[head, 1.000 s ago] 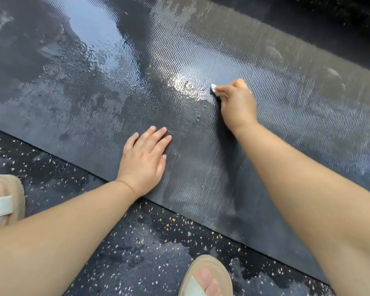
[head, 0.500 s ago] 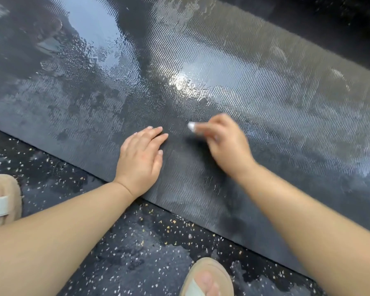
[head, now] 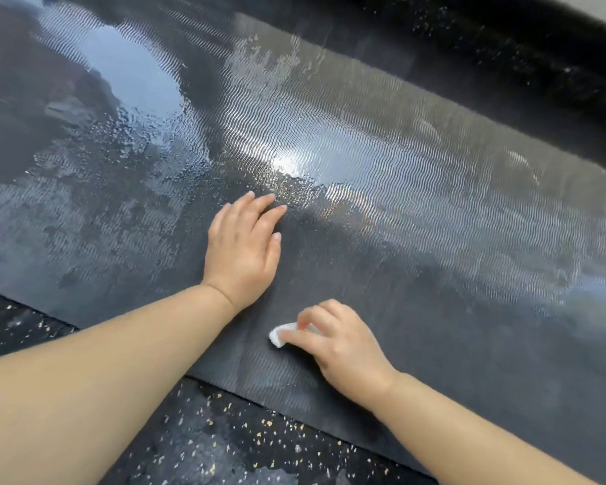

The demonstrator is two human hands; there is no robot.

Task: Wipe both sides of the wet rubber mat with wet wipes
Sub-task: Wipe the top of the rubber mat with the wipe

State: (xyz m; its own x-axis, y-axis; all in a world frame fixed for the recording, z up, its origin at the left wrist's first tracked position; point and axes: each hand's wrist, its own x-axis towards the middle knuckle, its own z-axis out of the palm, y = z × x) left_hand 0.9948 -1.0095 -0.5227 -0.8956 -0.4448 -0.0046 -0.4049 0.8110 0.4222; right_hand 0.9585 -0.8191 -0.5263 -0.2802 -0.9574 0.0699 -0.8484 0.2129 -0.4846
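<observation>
A large black rubber mat [head: 417, 190] with a wavy ribbed surface lies flat on the floor, wet and shiny across its far half, duller near me. My left hand [head: 244, 248] rests flat on the mat with straight fingers. My right hand [head: 340, 344] pinches a small folded white wet wipe [head: 280, 336] and presses it on the mat close to the near edge, below and right of my left hand. Most of the wipe is hidden under my fingers.
Dark speckled wet floor [head: 224, 446] runs along the mat's near edge. A pool of water [head: 126, 64] sits on the mat at the far left. Beyond the mat's far edge is a dark strip of ground [head: 504, 57].
My right hand has dragged the wipe from the shiny middle of the mat back toward me, down to the near edge. My left hand stayed flat on the mat. The sandalled feet left the view.
</observation>
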